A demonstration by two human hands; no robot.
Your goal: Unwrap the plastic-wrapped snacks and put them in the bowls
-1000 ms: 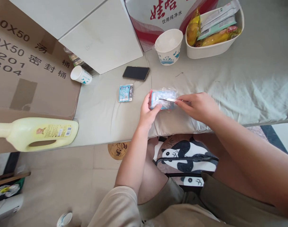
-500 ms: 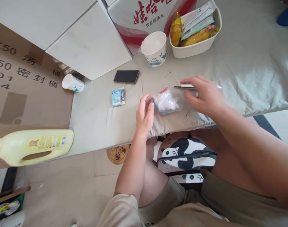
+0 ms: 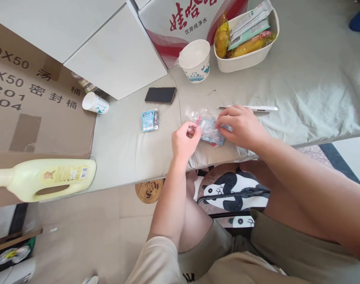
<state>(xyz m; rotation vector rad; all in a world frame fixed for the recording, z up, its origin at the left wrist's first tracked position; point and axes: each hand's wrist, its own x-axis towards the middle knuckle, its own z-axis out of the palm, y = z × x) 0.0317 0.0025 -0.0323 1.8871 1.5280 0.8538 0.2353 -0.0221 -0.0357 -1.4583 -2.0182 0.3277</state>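
A small blue and red packet in crinkled clear plastic wrapping (image 3: 211,130) lies on the grey-green cloth between my hands. At its left side, my left hand (image 3: 186,141) is closed, pinching the edge of the wrapping between thumb and fingers. My right hand (image 3: 241,127) curls over the packet's right side, with thumb and fingertips closed on the plastic. Just behind that hand lies a white knife (image 3: 264,108) with a thin dark tip, partly covered by the fingers. Left of my hands is another small blue packet (image 3: 150,120) with dark contents.
Behind are a black phone (image 3: 160,95), a paper tub (image 3: 194,61) and a white container (image 3: 246,61) of packaged food. A small cup (image 3: 95,103) lies tipped by the cardboard box (image 3: 58,134). A yellow jug (image 3: 54,177) is at the left edge.
My right hand has left the knife on the cloth and moved left onto the wrapped packet. My left hand has shifted slightly right and now pinches the wrapping.
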